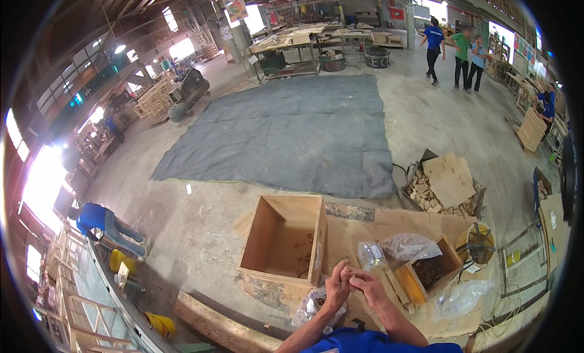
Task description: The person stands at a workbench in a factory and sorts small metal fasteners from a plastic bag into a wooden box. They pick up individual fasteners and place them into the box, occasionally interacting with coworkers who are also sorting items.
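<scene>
— What sort of place is this?

— A big timber workshop with a rough, pale concrete floor (pixel 201 231). A wide grey woven tarpaulin (pixel 292 134) lies flat across the middle, and workbenches stacked with boards stand at the far end.

— And the person's hands?

— Both come up from the lower edge on blue sleeves and meet in front of the chest. The left hand (pixel 336 286) is curled, fingertips pinched together; the right hand (pixel 367 285) is curled too, its fingertips touching those of the left. They seem to nip something very small between them, but it is too tiny to tell what.

— What lies closest?

— Just under the left hand sits a crumpled clear plastic bag (pixel 309 307). Right above the hands is a second clear plastic bag (pixel 398 248), glossy and wrinkled, resting on the rim of a small open wooden box of dark screws (pixel 429 272).

— Further out?

— To the left stands a larger square plywood box (pixel 283 238), open on top, smooth-walled, with a few dark screws scattered on its bottom. Flat brown cardboard sheets (pixel 389 222) lie beneath the boxes. Beyond, to the right, is a heap of small wood offcuts (pixel 435 195) topped by a cardboard slab. A thick rough wooden beam (pixel 225 328) lies at the lower left.
</scene>
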The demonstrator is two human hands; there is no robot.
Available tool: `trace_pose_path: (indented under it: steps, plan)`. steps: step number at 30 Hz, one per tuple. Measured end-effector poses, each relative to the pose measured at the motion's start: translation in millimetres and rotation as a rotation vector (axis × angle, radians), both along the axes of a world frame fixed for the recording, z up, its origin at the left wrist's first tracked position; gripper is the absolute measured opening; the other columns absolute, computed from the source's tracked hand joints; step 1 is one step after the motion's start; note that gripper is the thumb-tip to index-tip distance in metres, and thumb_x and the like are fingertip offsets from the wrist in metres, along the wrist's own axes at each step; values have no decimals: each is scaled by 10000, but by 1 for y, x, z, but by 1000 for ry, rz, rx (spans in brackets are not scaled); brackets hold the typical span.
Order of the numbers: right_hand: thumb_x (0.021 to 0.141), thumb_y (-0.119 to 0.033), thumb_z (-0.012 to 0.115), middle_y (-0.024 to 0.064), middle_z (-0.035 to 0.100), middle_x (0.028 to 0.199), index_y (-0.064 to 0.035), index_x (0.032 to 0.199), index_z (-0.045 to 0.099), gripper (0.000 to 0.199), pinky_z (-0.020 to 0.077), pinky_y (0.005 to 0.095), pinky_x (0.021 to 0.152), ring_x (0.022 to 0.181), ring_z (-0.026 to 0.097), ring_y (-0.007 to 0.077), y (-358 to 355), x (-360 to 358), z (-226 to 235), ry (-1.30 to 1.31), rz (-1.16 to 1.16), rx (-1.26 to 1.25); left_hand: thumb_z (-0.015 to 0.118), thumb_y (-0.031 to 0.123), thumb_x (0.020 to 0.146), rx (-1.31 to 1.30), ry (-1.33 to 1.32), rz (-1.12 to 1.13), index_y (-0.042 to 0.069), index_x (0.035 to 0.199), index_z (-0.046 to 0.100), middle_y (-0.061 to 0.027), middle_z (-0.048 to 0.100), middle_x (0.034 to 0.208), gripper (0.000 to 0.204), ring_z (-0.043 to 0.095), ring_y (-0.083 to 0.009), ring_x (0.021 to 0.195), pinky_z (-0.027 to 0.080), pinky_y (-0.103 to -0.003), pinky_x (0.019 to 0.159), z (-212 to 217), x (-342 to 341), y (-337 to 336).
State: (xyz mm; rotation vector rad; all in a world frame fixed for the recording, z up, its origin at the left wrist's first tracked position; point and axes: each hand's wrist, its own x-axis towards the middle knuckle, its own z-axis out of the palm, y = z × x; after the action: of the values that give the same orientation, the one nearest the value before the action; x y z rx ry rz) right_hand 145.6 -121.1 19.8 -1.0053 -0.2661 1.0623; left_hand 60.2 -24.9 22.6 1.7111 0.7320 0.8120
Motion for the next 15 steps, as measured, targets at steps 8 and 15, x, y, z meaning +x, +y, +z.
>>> trace_pose_path:
  steps: [8,15]
  plan:
    - [883,-25,668,65,627,1240,-10,1074,701,195,534,315,892,1071,615,175,-6,6,25,53,26,35,484,273,1034,-58,-27,-93,27,1240,580,-54,648,759,335,569,-92,679,485,-267,619,18,-15,-1]
    - [883,0,660,62,588,1295,-36,1049,706,176,506,325,954,1103,599,173,-14,-11,-4,339,103,38,475,238,1034,-165,5,-185,22,1250,560,-118,712,881,317,700,-162,809,550,-282,705,34,-22,4]
